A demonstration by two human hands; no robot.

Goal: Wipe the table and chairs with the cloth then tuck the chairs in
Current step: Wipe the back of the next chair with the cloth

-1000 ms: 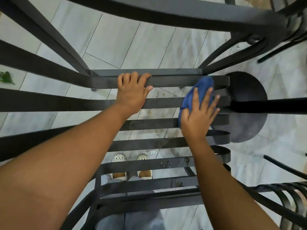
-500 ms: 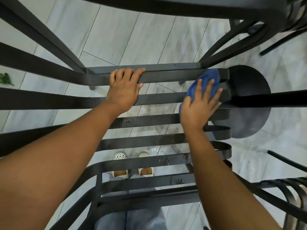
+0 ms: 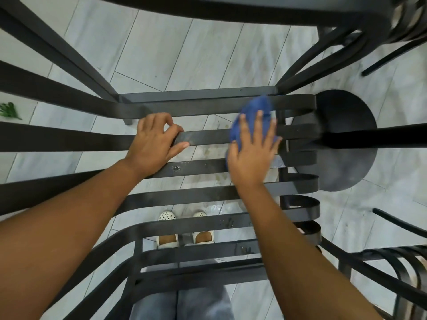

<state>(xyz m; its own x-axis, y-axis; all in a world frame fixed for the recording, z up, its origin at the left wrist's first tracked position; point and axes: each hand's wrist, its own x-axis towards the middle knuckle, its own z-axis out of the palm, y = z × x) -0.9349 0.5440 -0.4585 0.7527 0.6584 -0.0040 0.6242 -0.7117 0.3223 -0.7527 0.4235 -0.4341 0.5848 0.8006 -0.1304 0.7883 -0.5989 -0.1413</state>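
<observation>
Head view looks straight down through a black slatted chair [image 3: 208, 197]. Left hand [image 3: 153, 144] curls its grip around one slat [image 3: 205, 139], fingers over the far edge and thumb along the near edge. Right hand [image 3: 251, 155] lies flat with fingers spread and straight, pressing a blue cloth [image 3: 253, 116] onto the slats just right of the left hand; nothing is pinched, so this grip stays open on the cloth. The cloth bunches under the palm and pokes out past the fingertips, reaching the farthest slat. Both bare forearms run in from the lower edge. Below the slats lie pale floor tiles [image 3: 161, 56] with faint stains, and two white shoes [image 3: 184, 229] show between the nearer slats. A round black base [image 3: 346, 162] sits on the floor to the right. A green sprig [image 3: 9, 110] lies at the far left edge.
</observation>
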